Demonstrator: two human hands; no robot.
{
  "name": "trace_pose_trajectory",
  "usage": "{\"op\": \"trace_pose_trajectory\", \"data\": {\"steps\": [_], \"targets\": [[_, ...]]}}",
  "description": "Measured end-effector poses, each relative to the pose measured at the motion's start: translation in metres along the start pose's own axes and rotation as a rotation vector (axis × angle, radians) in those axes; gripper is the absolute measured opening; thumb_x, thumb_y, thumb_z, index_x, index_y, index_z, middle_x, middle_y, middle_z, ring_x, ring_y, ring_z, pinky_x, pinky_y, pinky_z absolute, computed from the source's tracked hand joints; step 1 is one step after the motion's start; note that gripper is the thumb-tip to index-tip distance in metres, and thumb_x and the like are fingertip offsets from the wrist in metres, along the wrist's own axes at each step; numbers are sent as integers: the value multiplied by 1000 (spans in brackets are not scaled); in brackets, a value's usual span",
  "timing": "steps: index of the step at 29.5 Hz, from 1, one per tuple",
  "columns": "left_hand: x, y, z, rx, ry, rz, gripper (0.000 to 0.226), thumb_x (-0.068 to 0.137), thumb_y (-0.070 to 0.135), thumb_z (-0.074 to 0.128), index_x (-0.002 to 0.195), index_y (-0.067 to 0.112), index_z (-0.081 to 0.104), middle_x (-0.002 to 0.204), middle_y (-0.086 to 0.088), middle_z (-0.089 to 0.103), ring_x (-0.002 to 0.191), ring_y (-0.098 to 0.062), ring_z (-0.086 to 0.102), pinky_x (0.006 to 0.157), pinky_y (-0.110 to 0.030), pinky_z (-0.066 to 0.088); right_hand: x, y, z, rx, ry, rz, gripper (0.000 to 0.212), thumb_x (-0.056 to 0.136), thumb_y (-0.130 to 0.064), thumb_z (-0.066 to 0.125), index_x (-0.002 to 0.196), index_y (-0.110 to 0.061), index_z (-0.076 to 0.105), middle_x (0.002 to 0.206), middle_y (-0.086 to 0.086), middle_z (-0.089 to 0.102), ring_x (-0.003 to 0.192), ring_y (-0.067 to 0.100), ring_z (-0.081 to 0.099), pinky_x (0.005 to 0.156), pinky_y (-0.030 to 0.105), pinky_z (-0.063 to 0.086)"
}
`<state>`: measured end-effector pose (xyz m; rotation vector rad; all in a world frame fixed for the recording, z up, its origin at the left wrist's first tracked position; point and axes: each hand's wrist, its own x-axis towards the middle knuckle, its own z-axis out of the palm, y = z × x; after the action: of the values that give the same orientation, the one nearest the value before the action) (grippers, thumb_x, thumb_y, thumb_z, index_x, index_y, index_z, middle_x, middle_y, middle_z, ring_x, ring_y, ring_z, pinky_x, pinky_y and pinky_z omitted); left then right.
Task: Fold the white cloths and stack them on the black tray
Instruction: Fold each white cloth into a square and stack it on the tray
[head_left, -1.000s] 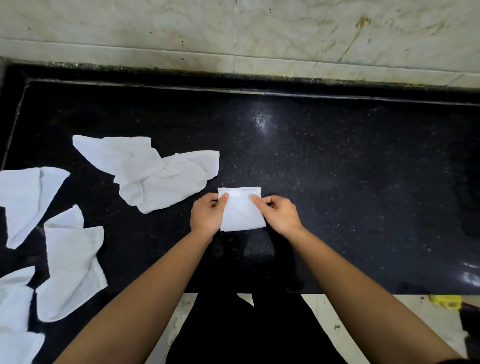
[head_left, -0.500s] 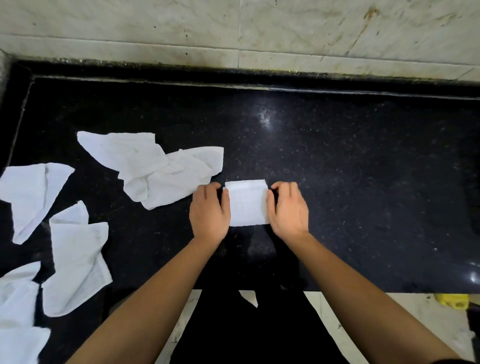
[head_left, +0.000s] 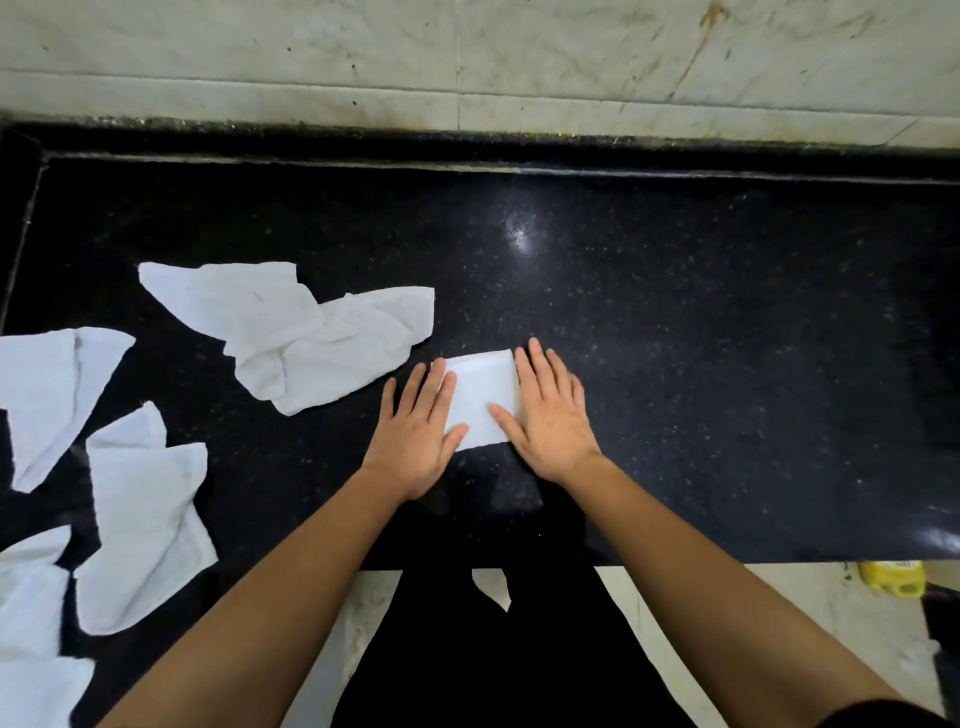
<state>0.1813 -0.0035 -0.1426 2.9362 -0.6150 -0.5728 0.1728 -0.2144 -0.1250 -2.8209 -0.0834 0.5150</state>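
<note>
On the black worktop (head_left: 675, 338) both hands, left (head_left: 415, 436) and right (head_left: 550, 415), lie open and flat, pressing one folded cloth (head_left: 480, 397). Loose cloths (head_left: 311, 338) wait unfolded at left; no tray is visible.

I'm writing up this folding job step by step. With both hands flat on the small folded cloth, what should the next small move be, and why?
Probably lift the folded cloth and set it aside, then reach for the crumpled cloth. The left hand and right hand lie flat on its sides, and it already looks compact and square. No tray is in view, so I cannot tell where it goes.
</note>
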Motion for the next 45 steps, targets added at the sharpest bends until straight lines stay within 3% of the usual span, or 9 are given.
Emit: {"op": "trace_pose_trajectory", "data": {"steps": [3,8,14,17,23,28,35,40,45], "targets": [[-7,6,-5,-111,106,-76,64,96,49,32,145,8,40,155,-12,35,139,-31,35,109,-53,32,-16,-7,-3,93,161,198,62,97,-59,44,140,-14,50,138,11,47,126,30,42,105,42,34],[-22,14,-11,-181,276,-207,48,95,44,36,119,11,61,116,-9,65,107,-31,56,87,-46,43,-30,-27,1,337,15,431,43,89,-57,58,117,-25,59,116,0,51,106,22,56,86,35,46],[-21,2,-27,-351,121,-322,49,95,38,48,137,14,48,108,-1,67,110,-28,55,95,-47,38,-25,-43,0,791,130,590,6,90,-29,65,92,-27,60,97,-2,65,88,17,60,77,29,45],[-9,-6,-40,-487,-14,-283,66,90,35,58,149,16,32,127,-1,58,125,-27,44,106,-48,33,-31,-47,-8,1038,198,526,19,88,-16,67,83,-33,60,86,3,69,71,12,56,69,32,47],[34,-4,-84,-976,-387,-27,97,81,22,77,155,32,14,146,19,37,134,-1,37,112,-26,29,-49,-37,-43,1343,238,340,35,91,-5,68,114,-29,56,95,6,72,82,10,63,77,23,52],[54,36,-113,-1114,-422,126,32,85,8,74,116,15,69,109,-4,74,102,-16,69,90,-26,53,-78,-5,-67,1399,404,403,48,93,-14,69,136,-25,51,77,-12,66,80,7,62,78,22,51],[28,116,-128,-1417,-460,19,26,89,15,68,114,6,70,108,-10,74,98,-23,71,78,-31,56,-127,32,-80,1710,336,600,36,100,-43,54,117,-16,71,111,5,75,107,22,70,92,35,55],[21,191,-140,-1379,-445,15,26,94,19,63,118,10,67,113,-9,73,103,-24,70,83,-38,57,-164,88,-88,1744,430,552,22,96,-16,60,116,-11,69,111,10,75,110,32,68,100,46,51],[17,285,-138,-1331,-446,12,28,96,8,57,123,12,63,116,-8,71,105,-25,69,83,-42,59,-214,167,-104,1634,480,519,19,95,-20,62,112,-23,69,108,-1,75,104,22,70,92,41,57]]}}
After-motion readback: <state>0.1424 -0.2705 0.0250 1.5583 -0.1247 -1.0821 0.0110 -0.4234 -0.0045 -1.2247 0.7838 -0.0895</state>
